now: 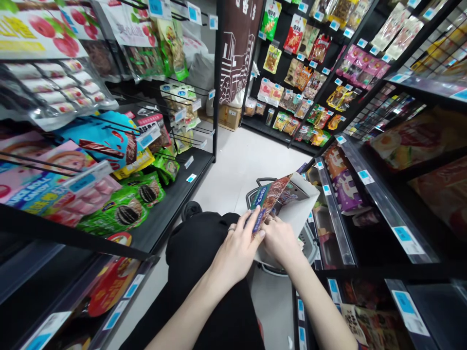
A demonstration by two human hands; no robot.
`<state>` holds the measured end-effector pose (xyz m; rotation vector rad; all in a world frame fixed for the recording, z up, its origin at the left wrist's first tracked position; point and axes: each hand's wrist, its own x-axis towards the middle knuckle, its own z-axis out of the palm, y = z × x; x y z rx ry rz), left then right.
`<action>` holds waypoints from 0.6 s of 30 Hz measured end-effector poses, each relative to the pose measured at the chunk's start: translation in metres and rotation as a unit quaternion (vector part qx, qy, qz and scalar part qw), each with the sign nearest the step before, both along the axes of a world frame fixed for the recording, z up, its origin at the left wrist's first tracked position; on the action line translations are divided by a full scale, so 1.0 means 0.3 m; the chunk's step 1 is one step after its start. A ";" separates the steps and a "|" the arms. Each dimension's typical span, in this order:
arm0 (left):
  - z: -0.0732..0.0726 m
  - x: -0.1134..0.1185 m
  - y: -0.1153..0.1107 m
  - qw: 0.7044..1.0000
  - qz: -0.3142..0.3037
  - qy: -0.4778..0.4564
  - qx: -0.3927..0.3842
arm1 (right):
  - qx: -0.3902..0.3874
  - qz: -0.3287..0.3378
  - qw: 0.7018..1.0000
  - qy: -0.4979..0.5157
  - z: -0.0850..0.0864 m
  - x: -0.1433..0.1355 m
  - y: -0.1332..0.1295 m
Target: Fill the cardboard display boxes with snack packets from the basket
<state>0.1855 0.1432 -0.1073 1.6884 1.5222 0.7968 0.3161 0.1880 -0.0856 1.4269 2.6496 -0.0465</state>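
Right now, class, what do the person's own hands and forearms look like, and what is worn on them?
The left hand wears a slim, metallic-looking ring; the right hand seems to wear one too, though blur hides its detail. No gloves, watch or bracelet show. Both forearms are slender and bare as far as they show, with no visible markings.

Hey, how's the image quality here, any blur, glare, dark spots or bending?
Head view, middle: left hand, right hand and package fairly sharp; head view, far left: pink candy bag smeared, clear wrapper showing glare; head view, right: packets deep in the shelves sit in shadow; head view, edges: things look stretched, probably by a wide lens.
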 end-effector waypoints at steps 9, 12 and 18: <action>0.013 -0.022 0.001 0.993 0.011 -0.114 -0.028 | 0.132 -0.287 0.755 0.575 0.103 0.233 -0.128; 0.003 -0.028 0.011 0.985 0.035 -0.168 -0.016 | 0.076 -0.291 0.568 0.766 0.105 0.328 -0.160; -0.006 -0.027 0.013 0.977 0.049 -0.207 -0.010 | 0.020 -0.340 0.418 0.842 -0.062 0.460 -0.180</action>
